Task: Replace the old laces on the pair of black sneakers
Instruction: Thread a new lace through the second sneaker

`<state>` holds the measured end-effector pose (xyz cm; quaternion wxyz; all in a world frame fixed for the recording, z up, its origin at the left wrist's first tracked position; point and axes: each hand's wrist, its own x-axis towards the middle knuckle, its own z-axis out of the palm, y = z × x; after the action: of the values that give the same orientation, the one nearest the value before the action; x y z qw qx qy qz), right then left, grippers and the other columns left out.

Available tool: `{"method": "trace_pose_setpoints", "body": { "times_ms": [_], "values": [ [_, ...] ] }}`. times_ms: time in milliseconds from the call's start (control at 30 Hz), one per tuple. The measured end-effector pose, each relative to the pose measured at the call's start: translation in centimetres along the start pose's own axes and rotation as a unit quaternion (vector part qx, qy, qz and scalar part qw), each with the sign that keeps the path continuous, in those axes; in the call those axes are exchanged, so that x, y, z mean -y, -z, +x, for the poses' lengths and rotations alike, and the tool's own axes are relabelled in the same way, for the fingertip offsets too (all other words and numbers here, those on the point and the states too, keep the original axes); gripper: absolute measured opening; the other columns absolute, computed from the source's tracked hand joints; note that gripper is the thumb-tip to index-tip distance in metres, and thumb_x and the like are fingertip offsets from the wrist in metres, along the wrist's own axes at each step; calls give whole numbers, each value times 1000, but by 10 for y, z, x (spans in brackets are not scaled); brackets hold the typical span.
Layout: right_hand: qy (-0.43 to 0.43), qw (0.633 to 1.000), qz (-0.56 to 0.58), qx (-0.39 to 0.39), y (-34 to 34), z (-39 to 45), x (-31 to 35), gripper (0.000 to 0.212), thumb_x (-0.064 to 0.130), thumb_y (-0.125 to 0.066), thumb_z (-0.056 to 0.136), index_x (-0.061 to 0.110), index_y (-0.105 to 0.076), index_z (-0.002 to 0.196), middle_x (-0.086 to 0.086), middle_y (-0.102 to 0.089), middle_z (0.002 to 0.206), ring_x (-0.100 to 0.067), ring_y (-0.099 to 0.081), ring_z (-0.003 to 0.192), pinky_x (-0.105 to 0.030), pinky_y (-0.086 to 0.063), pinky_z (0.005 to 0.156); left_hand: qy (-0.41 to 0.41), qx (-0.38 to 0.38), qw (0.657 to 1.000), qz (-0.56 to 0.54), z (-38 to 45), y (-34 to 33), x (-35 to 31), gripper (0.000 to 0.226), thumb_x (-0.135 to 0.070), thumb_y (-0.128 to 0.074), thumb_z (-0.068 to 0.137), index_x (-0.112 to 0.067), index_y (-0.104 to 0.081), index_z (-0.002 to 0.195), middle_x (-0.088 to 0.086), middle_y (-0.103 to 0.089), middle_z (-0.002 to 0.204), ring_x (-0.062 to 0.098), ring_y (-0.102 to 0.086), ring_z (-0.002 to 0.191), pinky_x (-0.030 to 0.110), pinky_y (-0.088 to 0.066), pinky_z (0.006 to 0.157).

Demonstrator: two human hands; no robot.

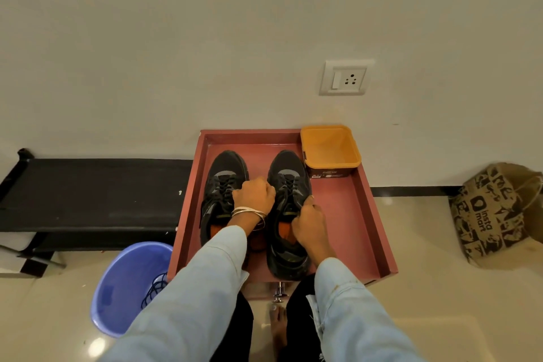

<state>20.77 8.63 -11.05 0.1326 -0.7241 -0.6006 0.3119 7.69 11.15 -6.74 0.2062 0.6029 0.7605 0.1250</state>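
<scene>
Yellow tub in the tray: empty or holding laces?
Empty. The yellow tub stands upright in the tray's far right corner, bare inner floor visible.

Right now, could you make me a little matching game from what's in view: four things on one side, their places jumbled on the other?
Things:
1. yellow tub
2. purple bin
3. paper bag
4. wall socket

Places:
A. floor, far right
B. back right corner of the red tray
C. wall above the tray
D. floor, left of the tray

Pairs: 1-B, 2-D, 3-A, 4-C
</scene>
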Motion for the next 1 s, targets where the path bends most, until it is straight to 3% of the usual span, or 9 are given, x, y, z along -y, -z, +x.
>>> {"method": "trace_pose_setpoints", "body": {
  "times_ms": [133, 267, 367, 500, 667, 800, 867, 900, 1000],
  "values": [
    [-12, 1000, 11, 17, 4, -3, 3, 60, 8, -49, 90, -3, -24, 144, -25, -47, 130, -43, -47, 118, -47, -45, 97, 20, 2, 982, -189, 2, 21, -7, 8, -17, -55, 90, -14, -60, 85, -1, -68, 69, 14, -65, 71, 37, -51, 86],
    [35, 999, 22, 7, 26, -5, 10, 51, 25, -60, 88, 7, -43, 133, -12, -56, 123, -33, -52, 115, -46, -46, 96, -6, -1, 918, -397, -10, 61, -26, 17, -5, -61, 88, -14, -64, 74, 4, -66, 64, 9, -58, 50, 28, -54, 66],
    [126, 971, 202, 19, 57, -21, 36, 34, 15, -64, 88, 11, -60, 122, 2, -61, 118, -11, -55, 108, -31, -46, 96, -25, 33, 883, -468, -26, 88, -44, 15, -7, -56, 92, -7, -68, 85, 11, -70, 79, 18, -64, 61, 34, -57, 71],
    [131, 874, 447, 138, 82, -40, 66, 18, 3, -64, 88, 5, -67, 106, -11, -72, 102, -23, -68, 98, -35, -53, 91, 7, 95, 840, -534, -44, 114, -70, 23, -1, -45, 97, 0, -65, 108, 14, -69, 97, 22, -69, 81, 29, -58, 64],
    [98, 887, 448, 57, 106, -46, 64, 13, 8, -59, 93, -1, -67, 95, -9, -67, 75, -10, -62, 64, -19, -51, 62, 57, 91, 765, -635, -39, 127, -69, 37, 13, -40, 91, 2, -56, 123, 18, -63, 114, 23, -66, 100, 29, -55, 83],
    [66, 896, 438, 31, 129, -40, 34, 9, 8, -61, 91, 5, -70, 92, -7, -66, 72, -11, -58, 62, -20, -52, 63, 116, 42, 685, -718, -26, 122, -53, 47, 18, -37, 87, 1, -49, 130, 17, -58, 124, 29, -59, 114, 38, -43, 104],
    [32, 906, 422, 8, 141, -35, 15, 12, 8, -61, 91, 1, -70, 95, -6, -67, 71, -11, -56, 59, -20, -49, 60, 141, 7, 646, -750, -19, 115, -40, 51, 19, -37, 86, 1, -46, 133, 14, -59, 115, 24, -67, 88, 41, -37, 109],
    [16, 911, 412, -7, 147, -32, 5, 14, 9, -61, 92, 0, -71, 97, -6, -67, 71, -11, -56, 60, -22, -48, 61, 147, -10, 631, -762, -16, 110, -33, 53, 20, -36, 86, 0, -45, 134, 14, -60, 113, 17, -58, 71, 40, -36, 109],
    [-12, 922, 385, -42, 160, -27, -15, 17, 5, -56, 94, 1, -71, 102, -6, -65, 73, -13, -54, 61, -23, -48, 63, 158, -43, 611, -774, -9, 96, -16, 53, 17, -38, 88, -4, -44, 136, 14, -63, 105, 7, -40, 52, 34, -38, 104]
  ]
}}
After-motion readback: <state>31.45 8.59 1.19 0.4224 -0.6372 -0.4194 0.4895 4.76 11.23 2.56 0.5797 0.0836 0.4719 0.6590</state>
